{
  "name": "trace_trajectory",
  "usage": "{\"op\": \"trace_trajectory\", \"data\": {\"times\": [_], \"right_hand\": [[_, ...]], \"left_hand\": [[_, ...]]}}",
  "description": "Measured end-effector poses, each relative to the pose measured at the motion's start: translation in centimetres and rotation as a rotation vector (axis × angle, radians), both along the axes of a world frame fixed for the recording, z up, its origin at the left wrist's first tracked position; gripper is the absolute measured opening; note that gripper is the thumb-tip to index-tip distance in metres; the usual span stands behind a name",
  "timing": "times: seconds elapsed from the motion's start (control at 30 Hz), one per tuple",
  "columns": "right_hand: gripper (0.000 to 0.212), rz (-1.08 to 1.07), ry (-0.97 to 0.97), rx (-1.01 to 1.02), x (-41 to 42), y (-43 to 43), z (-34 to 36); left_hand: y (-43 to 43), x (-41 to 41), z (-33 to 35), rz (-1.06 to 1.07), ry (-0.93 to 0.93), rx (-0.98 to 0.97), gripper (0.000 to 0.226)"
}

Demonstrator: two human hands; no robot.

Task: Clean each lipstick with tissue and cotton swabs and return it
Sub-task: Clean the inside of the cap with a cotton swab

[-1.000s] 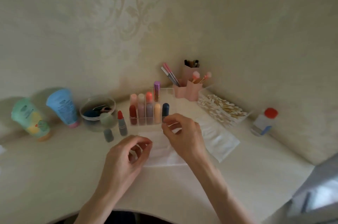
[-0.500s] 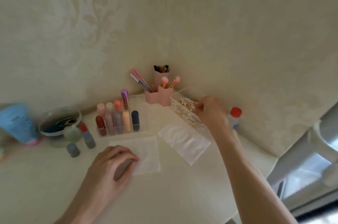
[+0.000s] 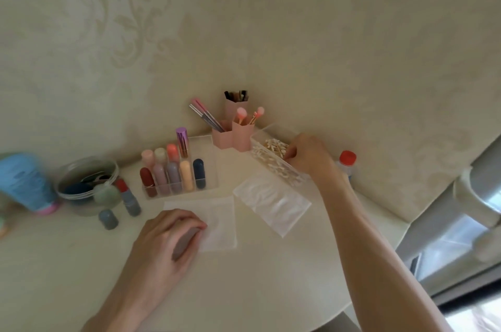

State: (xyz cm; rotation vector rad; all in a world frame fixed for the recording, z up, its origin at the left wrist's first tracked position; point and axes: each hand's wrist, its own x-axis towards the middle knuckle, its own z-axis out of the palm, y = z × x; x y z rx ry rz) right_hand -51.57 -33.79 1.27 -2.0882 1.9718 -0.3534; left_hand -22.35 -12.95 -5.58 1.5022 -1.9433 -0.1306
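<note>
As viewed from the head cam, the L hand (image 3: 168, 237) is laid on the near-left corner of a single tissue (image 3: 221, 219), which is spread flat on the table (image 3: 271, 283). Its fingers are loosely bent, w/ the tips pressed on the sheet; nothing is gripped. The R hand (image 3: 309, 158) is reached out to the right, into the clear swab box (image 3: 273, 169) by the wall. Its fingertips are sunk among the swabs (image 3: 272, 146). Whether a swab is pinched cannot be told, as the tips are hidden.

Lipsticks: an open lipstick (image 3: 128, 197) is stood upright, red tip up. A grey cap (image 3: 108, 219) is stood just beside it, nearer the table edge. Both are placed left of the L hand, near but not touched, and well apart from the R hand. The capped lipsticks (image 3: 173, 171) are held upright in a clear rack (image 3: 208, 177) behind the tissue, between the two hands. None is touched.

Other items noted:
- A tissue pack (image 3: 271, 204) is laid flat between the tissue and the swab box, left of the R forearm.
- A pink brush holder (image 3: 233, 136) is set in the corner, just beside the box's far end.
- A bottle (image 3: 347, 158) w/ red cap is partly hidden behind the R hand.
- A round tub (image 3: 86, 185) and a blue tube (image 3: 25, 182) are set at far left.
</note>
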Motion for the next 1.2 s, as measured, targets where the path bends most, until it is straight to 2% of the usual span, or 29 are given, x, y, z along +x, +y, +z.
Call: {"op": "trace_trajectory", "data": {"times": [0.13, 0.37, 0.7, 0.97, 1.1, 1.2], "right_hand": [[0.021, -0.002, -0.015, -0.021, -0.2, 0.4, -0.1], [0.013, 0.016, -0.058, -0.106, 0.0, 1.3, 1.0], [0.016, -0.041, -0.072, -0.233, -0.2, 2.4, 1.3], [0.016, -0.031, -0.074, -0.224, -0.1, 3.2, 1.1], [0.012, -0.027, -0.235, -0.421, 1.3, 5.1, 0.8], [0.024, 0.032, -0.386, -0.595, 2.6, 7.7, 0.7]], "left_hand": [[0.1, 0.0, 0.1, 0.004, -0.012, 0.017, 0.009], [0.1, 0.0, 0.3, 0.000, -0.034, 0.031, 0.012], [0.3, 0.1, 0.1, -0.001, -0.036, 0.024, 0.011], [0.4, 0.0, 0.3, -0.006, -0.025, 0.019, 0.012], [0.4, -0.2, 0.5, -0.004, -0.022, 0.013, 0.012], [0.6, -0.2, 0.6, -0.006, 0.013, -0.039, 0.013]]}}
